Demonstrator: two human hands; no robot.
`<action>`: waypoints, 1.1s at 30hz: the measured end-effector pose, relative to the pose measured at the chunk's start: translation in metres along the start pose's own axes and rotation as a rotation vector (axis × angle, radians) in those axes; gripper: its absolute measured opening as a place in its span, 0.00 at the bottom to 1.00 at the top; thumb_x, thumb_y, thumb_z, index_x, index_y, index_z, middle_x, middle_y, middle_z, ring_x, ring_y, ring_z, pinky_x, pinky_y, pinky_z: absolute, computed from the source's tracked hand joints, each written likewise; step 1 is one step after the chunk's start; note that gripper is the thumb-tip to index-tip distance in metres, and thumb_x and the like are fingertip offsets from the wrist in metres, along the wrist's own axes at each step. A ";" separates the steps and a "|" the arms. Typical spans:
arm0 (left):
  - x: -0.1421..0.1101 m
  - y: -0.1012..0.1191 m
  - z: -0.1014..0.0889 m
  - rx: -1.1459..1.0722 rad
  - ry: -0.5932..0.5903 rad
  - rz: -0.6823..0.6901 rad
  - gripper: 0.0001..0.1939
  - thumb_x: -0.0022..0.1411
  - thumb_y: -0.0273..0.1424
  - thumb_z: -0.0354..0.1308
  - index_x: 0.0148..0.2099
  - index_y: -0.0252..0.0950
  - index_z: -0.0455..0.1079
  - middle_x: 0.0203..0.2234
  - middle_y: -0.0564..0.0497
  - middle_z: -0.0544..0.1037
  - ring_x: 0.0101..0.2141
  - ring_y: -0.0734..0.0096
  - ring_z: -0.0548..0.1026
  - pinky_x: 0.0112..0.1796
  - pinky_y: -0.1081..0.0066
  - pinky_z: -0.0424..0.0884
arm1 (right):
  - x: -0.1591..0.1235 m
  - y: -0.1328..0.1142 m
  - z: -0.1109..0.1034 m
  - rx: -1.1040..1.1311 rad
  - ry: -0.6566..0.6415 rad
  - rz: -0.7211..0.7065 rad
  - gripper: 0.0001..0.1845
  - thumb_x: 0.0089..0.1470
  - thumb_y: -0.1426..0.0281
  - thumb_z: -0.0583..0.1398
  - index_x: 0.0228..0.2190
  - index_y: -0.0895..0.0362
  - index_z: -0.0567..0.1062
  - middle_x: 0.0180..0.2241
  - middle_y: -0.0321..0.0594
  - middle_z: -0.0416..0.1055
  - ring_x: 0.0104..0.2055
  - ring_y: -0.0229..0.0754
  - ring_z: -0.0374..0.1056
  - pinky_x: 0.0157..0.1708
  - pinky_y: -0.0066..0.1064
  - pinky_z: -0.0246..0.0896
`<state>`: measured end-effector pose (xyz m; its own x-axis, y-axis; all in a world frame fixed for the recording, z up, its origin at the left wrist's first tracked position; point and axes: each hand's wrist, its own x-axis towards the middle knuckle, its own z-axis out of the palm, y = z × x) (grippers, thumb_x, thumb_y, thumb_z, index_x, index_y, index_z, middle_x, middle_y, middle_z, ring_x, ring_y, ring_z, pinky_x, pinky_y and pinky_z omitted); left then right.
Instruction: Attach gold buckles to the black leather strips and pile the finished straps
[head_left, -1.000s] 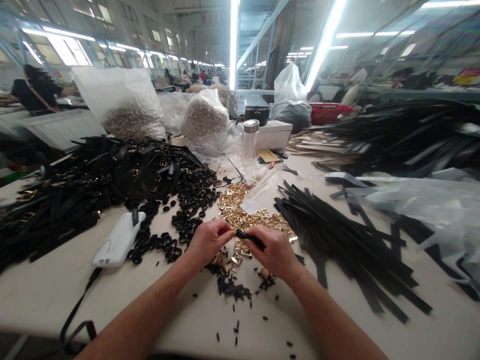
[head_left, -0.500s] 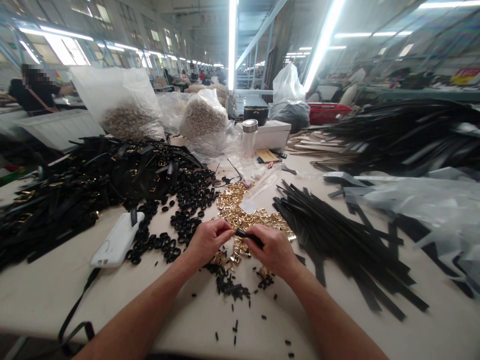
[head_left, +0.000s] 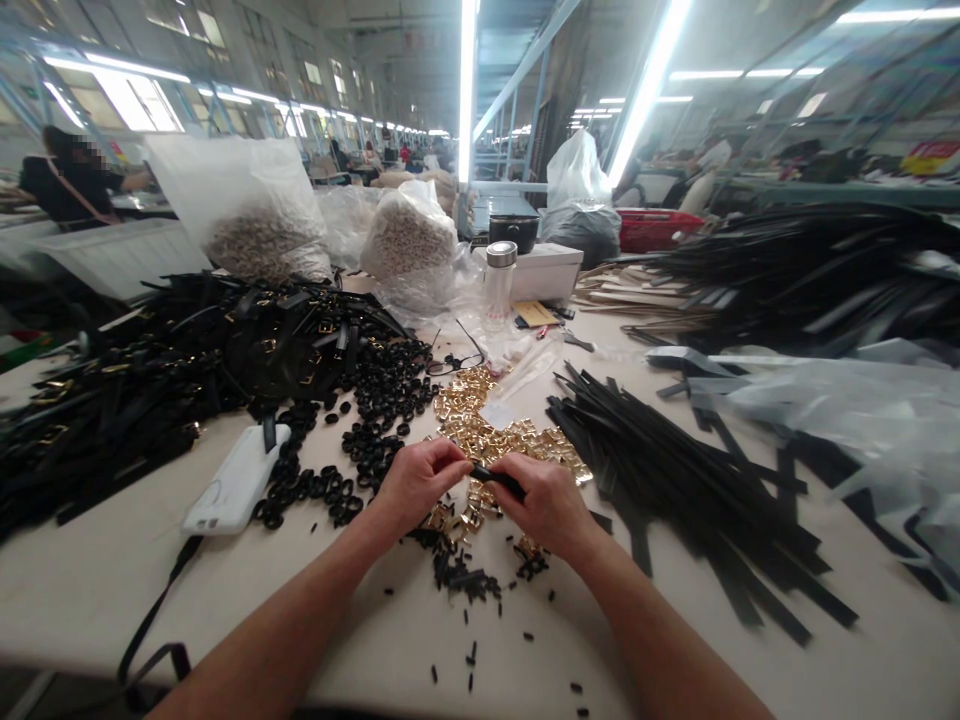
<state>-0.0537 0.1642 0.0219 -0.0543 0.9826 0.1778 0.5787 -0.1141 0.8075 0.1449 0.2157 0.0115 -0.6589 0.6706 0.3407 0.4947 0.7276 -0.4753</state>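
Note:
A short black strap [head_left: 498, 478] spans the gap between my two hands, just above a heap of gold buckles [head_left: 480, 410]. Its left end is pinched between the thumb and fingertips of my left hand [head_left: 420, 485]. My right hand [head_left: 546, 497] is closed around the other part, so much of the strap is hidden by fingers. Small black offcuts [head_left: 465, 575] are scattered on the table below my hands. Black strap loops [head_left: 375, 450] lie in a pile beside my left hand. To the right of my right hand is a bundle of flat black straps [head_left: 675, 480].
Finished-looking buckled straps [head_left: 285, 340] are heaped at the left, behind a white power bank [head_left: 236, 480] with a black cord. A glass bottle [head_left: 499, 285], spectacles [head_left: 457, 360] and bags of small pieces [head_left: 412, 235] stand farther back. Plastic sheeting [head_left: 885, 410] covers the right side.
Both hands stay in nearly the same place. The black strap between them looks slightly more level; little else differs.

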 end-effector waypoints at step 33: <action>-0.003 0.003 0.005 0.075 -0.063 0.026 0.05 0.58 0.31 0.61 0.30 0.36 0.72 0.23 0.55 0.76 0.25 0.74 0.72 0.28 0.75 0.65 | 0.000 0.000 0.002 -0.044 -0.058 0.019 0.04 0.57 0.67 0.60 0.32 0.54 0.72 0.29 0.35 0.74 0.30 0.38 0.69 0.29 0.28 0.52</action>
<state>-0.0479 0.1616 0.0208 0.0110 0.9870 0.1604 0.6383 -0.1304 0.7586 0.1436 0.2156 0.0102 -0.6808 0.6753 0.2837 0.5307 0.7217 -0.4445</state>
